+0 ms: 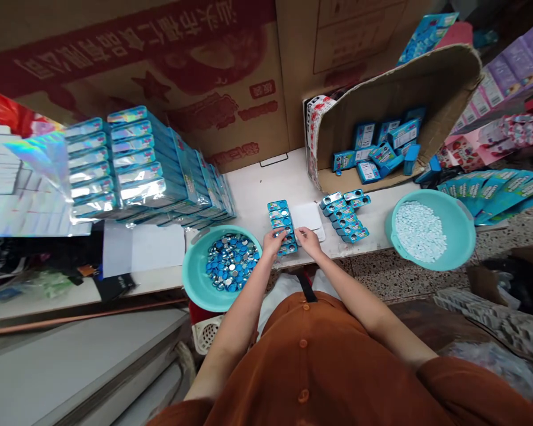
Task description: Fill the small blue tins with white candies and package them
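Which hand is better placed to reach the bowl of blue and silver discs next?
Probably your left hand: it is nearer that bowl, on the facing side of the row of small boxes. Your right hand is at the row's far side.

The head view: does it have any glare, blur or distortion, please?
Head view: white glare on the wrapped stack; head view: wide-angle stretching of the shirt near the bottom edge; head view: left hand and right hand fairly clear.
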Demonstrator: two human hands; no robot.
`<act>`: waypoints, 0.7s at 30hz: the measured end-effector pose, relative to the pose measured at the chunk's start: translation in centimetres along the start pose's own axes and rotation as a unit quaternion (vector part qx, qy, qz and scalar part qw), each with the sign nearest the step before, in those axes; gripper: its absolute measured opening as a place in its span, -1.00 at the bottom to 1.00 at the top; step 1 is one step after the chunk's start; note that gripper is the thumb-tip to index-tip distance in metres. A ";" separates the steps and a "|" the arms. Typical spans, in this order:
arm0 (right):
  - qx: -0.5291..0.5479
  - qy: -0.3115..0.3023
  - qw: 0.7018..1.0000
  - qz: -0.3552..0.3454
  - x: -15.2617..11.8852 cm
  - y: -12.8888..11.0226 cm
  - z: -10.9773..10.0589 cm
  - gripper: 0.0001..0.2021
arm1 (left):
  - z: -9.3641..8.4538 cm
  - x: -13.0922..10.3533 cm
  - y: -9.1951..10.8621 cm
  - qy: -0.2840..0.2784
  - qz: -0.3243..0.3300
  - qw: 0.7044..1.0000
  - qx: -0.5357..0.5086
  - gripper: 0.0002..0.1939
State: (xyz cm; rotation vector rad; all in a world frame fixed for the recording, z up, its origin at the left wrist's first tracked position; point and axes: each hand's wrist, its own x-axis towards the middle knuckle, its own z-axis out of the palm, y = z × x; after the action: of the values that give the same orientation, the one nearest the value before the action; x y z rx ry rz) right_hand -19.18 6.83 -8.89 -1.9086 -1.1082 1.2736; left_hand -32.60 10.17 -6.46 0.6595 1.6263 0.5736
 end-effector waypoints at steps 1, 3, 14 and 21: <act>0.006 -0.005 1.000 -0.010 0.0 -0.4 0.2 -0.76 | 0.1 0.1 -0.1 0.009 0.006 1.000 0.006 -0.64; 0.010 -0.015 1.000 -0.020 0.1 -0.9 0.5 -0.80 | 0.2 0.2 -0.3 0.036 0.034 0.998 0.041 -0.66; -0.040 0.003 0.999 0.019 0.2 1.4 0.2 -0.79 | 0.9 1.9 -2.0 0.029 0.303 0.877 0.372 -0.79; -0.041 0.011 0.999 0.027 0.4 1.7 0.0 -0.78 | 0.3 1.9 -2.1 0.046 0.325 0.873 0.360 -0.87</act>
State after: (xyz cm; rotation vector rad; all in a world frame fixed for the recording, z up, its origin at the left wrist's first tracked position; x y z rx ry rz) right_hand -18.63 6.36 -10.42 -2.0199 -1.1215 1.2504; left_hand -32.76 9.97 -9.25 1.8018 1.6832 0.4542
